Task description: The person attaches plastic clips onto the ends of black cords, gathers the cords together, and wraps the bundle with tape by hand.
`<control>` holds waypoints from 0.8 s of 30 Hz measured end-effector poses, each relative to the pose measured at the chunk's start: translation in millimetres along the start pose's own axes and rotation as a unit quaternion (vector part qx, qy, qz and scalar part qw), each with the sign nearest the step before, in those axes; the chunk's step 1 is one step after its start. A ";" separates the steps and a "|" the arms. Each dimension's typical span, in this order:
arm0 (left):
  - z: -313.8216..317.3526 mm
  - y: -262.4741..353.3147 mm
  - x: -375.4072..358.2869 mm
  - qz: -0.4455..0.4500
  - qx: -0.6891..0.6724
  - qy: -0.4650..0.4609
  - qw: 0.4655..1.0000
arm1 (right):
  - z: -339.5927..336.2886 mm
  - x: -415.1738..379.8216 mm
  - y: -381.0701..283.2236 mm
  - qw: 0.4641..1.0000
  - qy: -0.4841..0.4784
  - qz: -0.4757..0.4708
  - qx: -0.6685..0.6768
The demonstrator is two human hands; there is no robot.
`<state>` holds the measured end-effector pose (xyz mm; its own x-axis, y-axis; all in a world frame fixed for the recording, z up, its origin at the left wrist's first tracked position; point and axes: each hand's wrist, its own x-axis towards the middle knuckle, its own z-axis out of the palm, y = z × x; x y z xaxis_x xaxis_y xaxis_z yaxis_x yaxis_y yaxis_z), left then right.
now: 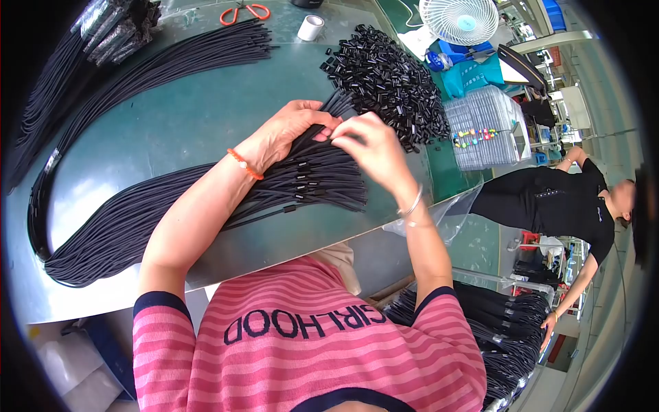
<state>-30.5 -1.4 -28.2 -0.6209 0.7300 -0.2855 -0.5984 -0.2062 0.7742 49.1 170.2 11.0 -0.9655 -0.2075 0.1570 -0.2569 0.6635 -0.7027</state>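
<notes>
My left hand [298, 126], with an orange band at its wrist, is closed round a few black cables [334, 103] near their ends. Beside it, my right hand [368, 141] has thumb and forefinger pinched together close to the cable ends; what lies between those fingertips is too small to make out. Under both hands a thick bundle of black cables [137, 206] curves across the green tabletop [206, 103], with small black sleeves [302, 177] on several of them. A large heap of small black tubular pieces [391, 82] lies just beyond my right hand.
Another cable bundle [171, 58] runs along the back left. Orange-handled scissors [245, 12] and a white tape roll [311, 28] lie at the far edge. Clear plastic boxes [480, 127] and a fan [458, 20] stand right. A person in black [556, 199] stands beyond, near hanging cables [504, 343].
</notes>
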 end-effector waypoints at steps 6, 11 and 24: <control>-8.6 -1.1 2.5 -0.013 -0.036 -0.018 0.999 | 8.3 -12.1 -23.2 0.996 0.022 -0.026 -0.087; -4.1 3.2 0.8 -0.016 -0.002 0.005 1.000 | -17.8 -11.6 44.4 0.934 0.177 0.005 -0.312; -3.9 0.3 0.3 0.018 0.047 -0.026 0.998 | -16.6 -6.9 46.0 0.954 0.082 0.118 0.262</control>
<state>-32.8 -3.8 -30.3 -0.6129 0.7565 -0.2283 -0.5239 -0.1728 0.8341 43.2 214.1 -10.9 -0.9985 0.0475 0.0271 -0.0160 0.2188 -0.9756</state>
